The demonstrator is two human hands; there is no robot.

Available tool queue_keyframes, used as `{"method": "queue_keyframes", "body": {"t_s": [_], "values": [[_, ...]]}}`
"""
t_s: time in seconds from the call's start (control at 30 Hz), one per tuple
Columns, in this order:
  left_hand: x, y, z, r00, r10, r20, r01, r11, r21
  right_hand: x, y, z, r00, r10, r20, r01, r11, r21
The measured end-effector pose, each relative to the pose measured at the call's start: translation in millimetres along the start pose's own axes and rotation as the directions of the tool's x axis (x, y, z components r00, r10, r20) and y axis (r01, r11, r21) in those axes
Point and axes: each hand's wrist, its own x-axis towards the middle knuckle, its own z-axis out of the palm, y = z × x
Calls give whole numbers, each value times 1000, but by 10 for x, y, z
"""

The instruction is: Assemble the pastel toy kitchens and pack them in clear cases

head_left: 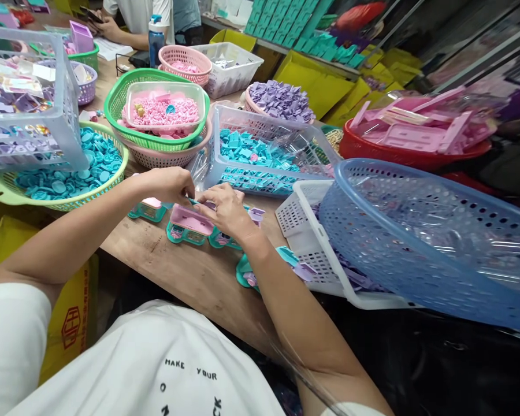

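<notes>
My left hand [173,182] is closed, its fingers curled down over the bench. Fingertips of my right hand [226,209] pinch together just beside it. Between the two hands shows a thin sliver of a teal plastic piece [193,201], mostly covered by fingers. Right below them sits a toy house part [190,221], pink inside with a teal scalloped base. Similar teal-based parts stand on both sides: one [149,210] by my left wrist, another [221,238] under my right hand. One more teal and purple part [245,273] lies partly behind my right forearm.
Behind my hands stands a clear basket of teal pieces [260,151]. Left is a yellow-green basket of teal discs [123,159]; a green basket [109,104] holds pink parts. A blue basket [372,214] leans over a white crate [297,214]. Across the table sits another person [134,20].
</notes>
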Motion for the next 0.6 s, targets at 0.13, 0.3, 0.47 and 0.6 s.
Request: {"method": "queue_keyframes", "body": {"t_s": [0.13,0.3,0.47,0.6], "values": [[29,-157,35,999,-31,13,34,968,-248,77,61,-17,999,7,43,-8,1000,23],[96,-201,79,993,-103,50,113,953,-282,241,147,-96,977,1,213,-28,991,127],[112,-197,83,988,-129,83,149,935,-323,337,198,-170,944,-51,325,-22,976,218],[100,-192,113,988,-139,73,155,929,-337,348,214,-139,948,-34,316,-27,982,187]]}}
